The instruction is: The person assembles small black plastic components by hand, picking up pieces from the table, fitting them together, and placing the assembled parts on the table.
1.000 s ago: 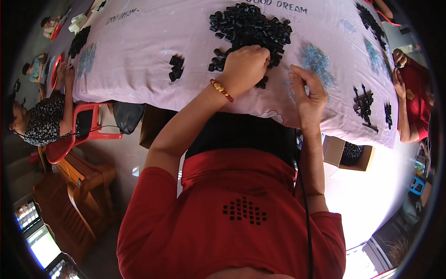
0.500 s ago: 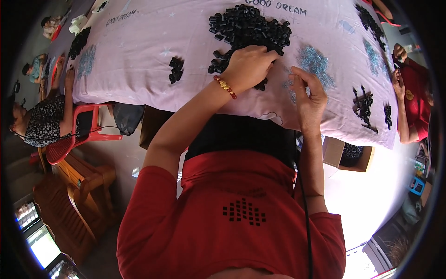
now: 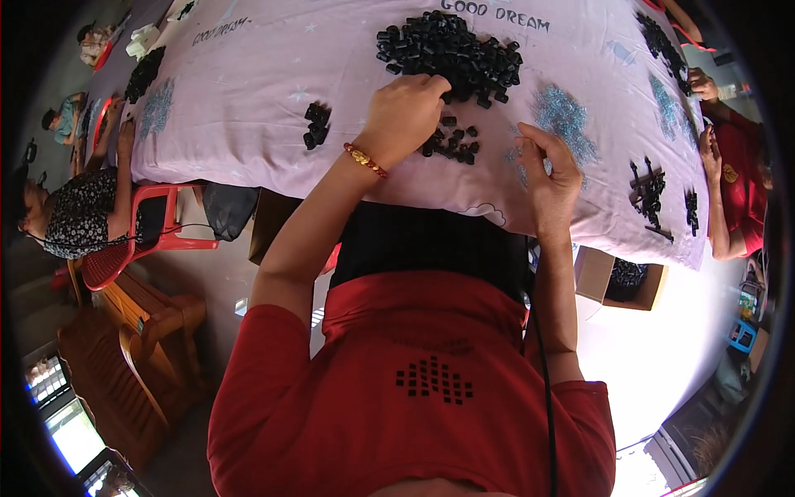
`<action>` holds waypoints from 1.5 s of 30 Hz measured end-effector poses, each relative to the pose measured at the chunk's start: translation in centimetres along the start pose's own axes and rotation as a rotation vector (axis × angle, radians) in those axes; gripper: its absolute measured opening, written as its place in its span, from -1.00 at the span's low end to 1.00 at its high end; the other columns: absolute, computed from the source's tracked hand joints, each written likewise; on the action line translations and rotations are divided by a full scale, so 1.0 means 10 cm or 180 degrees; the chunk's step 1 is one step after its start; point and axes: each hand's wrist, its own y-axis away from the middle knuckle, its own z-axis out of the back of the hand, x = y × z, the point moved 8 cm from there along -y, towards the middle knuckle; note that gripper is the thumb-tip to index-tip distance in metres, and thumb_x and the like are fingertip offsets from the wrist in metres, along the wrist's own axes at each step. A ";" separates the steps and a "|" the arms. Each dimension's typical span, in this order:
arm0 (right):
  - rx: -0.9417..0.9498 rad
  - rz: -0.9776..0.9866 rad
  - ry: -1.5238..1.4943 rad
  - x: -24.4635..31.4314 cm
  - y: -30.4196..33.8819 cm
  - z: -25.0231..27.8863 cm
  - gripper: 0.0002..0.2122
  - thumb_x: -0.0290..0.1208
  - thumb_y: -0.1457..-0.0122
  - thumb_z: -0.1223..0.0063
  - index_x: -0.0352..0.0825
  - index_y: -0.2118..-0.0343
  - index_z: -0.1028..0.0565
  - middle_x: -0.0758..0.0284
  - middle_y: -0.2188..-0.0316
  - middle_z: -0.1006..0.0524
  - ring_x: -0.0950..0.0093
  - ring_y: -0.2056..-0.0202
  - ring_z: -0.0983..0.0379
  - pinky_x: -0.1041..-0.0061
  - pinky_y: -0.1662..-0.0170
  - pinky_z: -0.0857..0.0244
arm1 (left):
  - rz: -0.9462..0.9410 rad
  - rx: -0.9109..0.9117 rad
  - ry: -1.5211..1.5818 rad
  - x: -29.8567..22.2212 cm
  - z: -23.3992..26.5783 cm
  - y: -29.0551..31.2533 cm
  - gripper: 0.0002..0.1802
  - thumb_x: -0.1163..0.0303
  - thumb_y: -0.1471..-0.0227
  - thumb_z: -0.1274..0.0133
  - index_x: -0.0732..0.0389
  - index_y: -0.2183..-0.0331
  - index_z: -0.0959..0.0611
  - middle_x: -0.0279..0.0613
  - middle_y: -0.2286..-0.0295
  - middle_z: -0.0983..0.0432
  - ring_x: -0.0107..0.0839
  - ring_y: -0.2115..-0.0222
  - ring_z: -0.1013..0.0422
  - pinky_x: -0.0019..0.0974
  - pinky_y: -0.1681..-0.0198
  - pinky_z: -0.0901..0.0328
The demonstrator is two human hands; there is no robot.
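Note:
A large heap of small black cylindrical plastic parts [image 3: 472,62] lies on the pale pink cloth [image 3: 273,83]. My left hand [image 3: 402,116] is at the heap's near left edge, its fingers curled together; whatever they may hold is hidden. Just right of that hand lies a loose cluster of the same black parts [image 3: 460,149]. To the right is a spread of tiny clear-blue pieces [image 3: 567,116]. My right hand [image 3: 553,166] hovers at its near left side, thumb and fingertips pinched together. Anything in the pinch is too small to make out.
A small black group [image 3: 315,124] lies to the left. Dark elongated pieces [image 3: 650,195] lie to the right. People sit at both sides, one on a red chair [image 3: 157,228]. An open cardboard box [image 3: 592,273] stands below the table's near edge. A dark cable [image 3: 542,356] hangs over my shirt.
My left hand has moved left and slightly back along the heap, uncovering the loose black cluster. My right hand stays nearly in place. The right-side person's far hand has come over the cloth edge.

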 end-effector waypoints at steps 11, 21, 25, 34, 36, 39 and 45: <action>-0.0059 -0.0125 0.0002 -0.04 0.01 0.03 -0.81 -0.67 -0.19 -0.18 -0.35 0.15 -0.65 0.35 0.38 -0.61 0.61 0.39 -0.47 0.61 0.24 -0.38 | 0.0175 -0.0012 0.0420 -0.08 0.05 0.04 -0.87 0.32 -0.12 -0.12 0.04 0.26 -0.68 -0.30 0.35 -0.64 -0.18 0.30 -0.56 -0.13 0.28 -0.44; 0.0022 -0.0083 0.0132 -0.02 0.01 0.00 -0.79 -0.67 -0.18 -0.18 -0.32 0.15 -0.66 0.35 0.39 -0.60 0.60 0.37 -0.49 0.60 0.22 -0.39 | 0.0128 0.0317 0.0196 -0.04 0.01 0.10 -0.89 0.29 -0.13 -0.11 0.04 0.34 -0.69 -0.29 0.39 -0.61 -0.17 0.31 -0.54 -0.13 0.29 -0.43; -0.0033 -0.0123 0.0000 -0.04 0.00 0.01 -0.80 -0.67 -0.19 -0.18 -0.32 0.16 -0.66 0.35 0.39 -0.61 0.60 0.37 -0.49 0.61 0.24 -0.38 | 0.0167 0.0142 0.0231 0.06 0.11 0.14 -0.89 0.29 -0.13 -0.11 0.05 0.33 -0.68 -0.27 0.38 -0.61 -0.16 0.30 -0.54 -0.13 0.27 -0.43; 0.0038 -0.0024 0.0118 0.02 0.01 -0.02 -0.81 -0.66 -0.19 -0.18 -0.32 0.15 -0.66 0.36 0.41 -0.60 0.61 0.38 -0.49 0.60 0.25 -0.39 | 0.0340 0.0376 0.0577 -0.06 0.20 0.32 -0.90 0.31 -0.13 -0.12 0.08 0.33 -0.66 -0.25 0.36 -0.61 -0.14 0.31 -0.54 -0.13 0.30 -0.41; 0.0024 -0.0047 0.0104 0.02 0.02 -0.02 -0.81 -0.65 -0.19 -0.18 -0.33 0.15 -0.66 0.36 0.41 -0.60 0.61 0.39 -0.48 0.60 0.26 -0.39 | 0.0321 0.0468 0.0524 -0.09 0.18 0.37 -0.90 0.31 -0.12 -0.13 0.08 0.33 -0.66 -0.25 0.36 -0.61 -0.13 0.32 -0.54 -0.12 0.31 -0.42; 0.0040 -0.0010 0.0136 0.05 0.02 -0.03 -0.81 -0.65 -0.19 -0.19 -0.33 0.15 -0.66 0.35 0.41 -0.60 0.61 0.39 -0.48 0.60 0.26 -0.38 | 0.0229 0.0511 0.0274 -0.13 0.09 0.44 -0.91 0.31 -0.12 -0.13 0.07 0.32 -0.67 -0.25 0.36 -0.61 -0.13 0.31 -0.54 -0.13 0.29 -0.43; 0.0032 -0.0011 0.0110 0.02 0.01 -0.03 -0.82 -0.65 -0.19 -0.20 -0.33 0.16 -0.66 0.36 0.41 -0.59 0.61 0.39 -0.48 0.60 0.27 -0.38 | 0.0341 0.0162 0.0870 -0.16 0.16 0.46 -0.88 0.30 -0.13 -0.14 0.07 0.29 -0.70 -0.23 0.33 -0.63 -0.14 0.29 -0.56 -0.15 0.27 -0.44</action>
